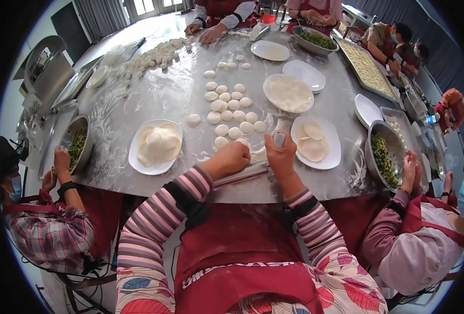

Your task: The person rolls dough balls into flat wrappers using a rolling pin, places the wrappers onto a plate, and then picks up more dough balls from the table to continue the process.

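My right hand (282,157) is closed around a rolling pin, whose rounded grey end (278,139) shows above the fingers. My left hand (231,159) has its fingers curled down at the table; what they hold is hidden beneath them. A metal rod (241,174) lies between my wrists near the table's front edge. Just beyond my left hand, rows of small flattened dough discs (235,116) lie on the floured surface. Thin rolled wrappers (158,142) are heaped on a white square plate (136,162) to the left. Beside my right hand, another white plate (332,147) holds several wrappers (311,140).
Steel bowls of chopped green filling stand left (88,144) and right (371,157), with co-workers' hands beside them. A floury plate (288,93) lies ahead. Dough pieces (158,57) are piled at the back left; a tray of small pieces (365,68) lies back right.
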Tool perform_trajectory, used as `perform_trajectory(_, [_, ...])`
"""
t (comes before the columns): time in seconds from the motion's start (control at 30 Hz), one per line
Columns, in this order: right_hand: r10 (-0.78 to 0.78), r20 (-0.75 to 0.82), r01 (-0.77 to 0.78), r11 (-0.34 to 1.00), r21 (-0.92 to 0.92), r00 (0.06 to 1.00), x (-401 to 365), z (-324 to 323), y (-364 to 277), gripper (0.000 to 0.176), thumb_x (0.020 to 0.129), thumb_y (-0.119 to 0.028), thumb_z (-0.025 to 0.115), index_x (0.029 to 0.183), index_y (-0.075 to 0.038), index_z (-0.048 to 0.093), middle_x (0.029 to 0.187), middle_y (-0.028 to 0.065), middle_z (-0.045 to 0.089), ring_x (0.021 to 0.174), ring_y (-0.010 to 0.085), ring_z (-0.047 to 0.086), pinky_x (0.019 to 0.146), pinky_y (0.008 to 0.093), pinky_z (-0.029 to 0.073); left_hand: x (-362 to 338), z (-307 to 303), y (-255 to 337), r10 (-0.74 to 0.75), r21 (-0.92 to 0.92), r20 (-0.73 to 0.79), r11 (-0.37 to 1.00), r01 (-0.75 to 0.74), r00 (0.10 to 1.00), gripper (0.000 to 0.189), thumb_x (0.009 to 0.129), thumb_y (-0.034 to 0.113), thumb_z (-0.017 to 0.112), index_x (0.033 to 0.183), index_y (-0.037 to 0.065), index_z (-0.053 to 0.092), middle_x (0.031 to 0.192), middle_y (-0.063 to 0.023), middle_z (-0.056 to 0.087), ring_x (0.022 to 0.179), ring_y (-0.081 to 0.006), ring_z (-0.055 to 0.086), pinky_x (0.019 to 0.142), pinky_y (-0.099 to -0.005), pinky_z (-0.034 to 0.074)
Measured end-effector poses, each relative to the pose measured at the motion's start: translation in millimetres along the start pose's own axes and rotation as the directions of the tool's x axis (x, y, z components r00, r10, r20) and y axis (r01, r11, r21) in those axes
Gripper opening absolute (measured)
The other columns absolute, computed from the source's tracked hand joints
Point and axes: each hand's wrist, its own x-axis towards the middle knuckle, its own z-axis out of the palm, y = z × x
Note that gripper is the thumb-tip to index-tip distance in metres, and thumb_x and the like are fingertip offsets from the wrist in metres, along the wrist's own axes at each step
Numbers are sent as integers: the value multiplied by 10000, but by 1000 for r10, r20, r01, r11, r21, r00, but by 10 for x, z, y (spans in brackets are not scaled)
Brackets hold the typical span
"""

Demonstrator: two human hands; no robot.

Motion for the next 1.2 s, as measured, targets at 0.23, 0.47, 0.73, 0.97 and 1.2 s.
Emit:
perform_trajectory(0.23, [137,3,-137,988,78,991,-417,-337,-144,256,722,-107,691,856,-12,495,684,192,548,578,353,552,517,387,433,-158,-56,-1,31,-9,23,999,-31,999,105,696,104,584,742,11,598,723,-158,620,710,-294,607,645,-369,465])
perform_trajectory(0.47, [-93,-49,80,971,-224,994,-168,-132,3,286,709,-112,695,886,4,502,705,206,565,614,378,561,540,407,442,-77,-48,99,76,99,63,992,-82,995,151,725,143,598,780,2,600,765,-167,624,723,-310,608,655,-379,465])
perform_trajectory(0.73, [-97,-69,81,976,-202,993,-82,-25,10,262,708,-96,684,876,-17,500,657,193,564,566,379,555,505,410,435,-99,-16,71,70,9,67,997,-70,995,139,704,140,594,760,14,610,737,-184,615,725,-328,603,642,-397,456])
perform_trajectory(0.97, [-194,11,191,950,-247,981,-498,-407,-87,242,708,-76,682,856,-8,503,669,191,552,579,367,549,513,400,433,-234,-12,6,54,83,32,995,-57,998,161,730,148,589,769,-8,586,734,-187,607,699,-297,597,627,-379,448])
perform_trajectory(1.2, [62,-3,-62,991,-117,998,42,70,-10,276,719,-105,674,902,1,496,655,221,542,597,403,535,508,421,415,-54,-16,149,-31,41,15,999,31,999,195,739,178,582,777,-12,600,781,-225,605,759,-353,594,676,-403,451])
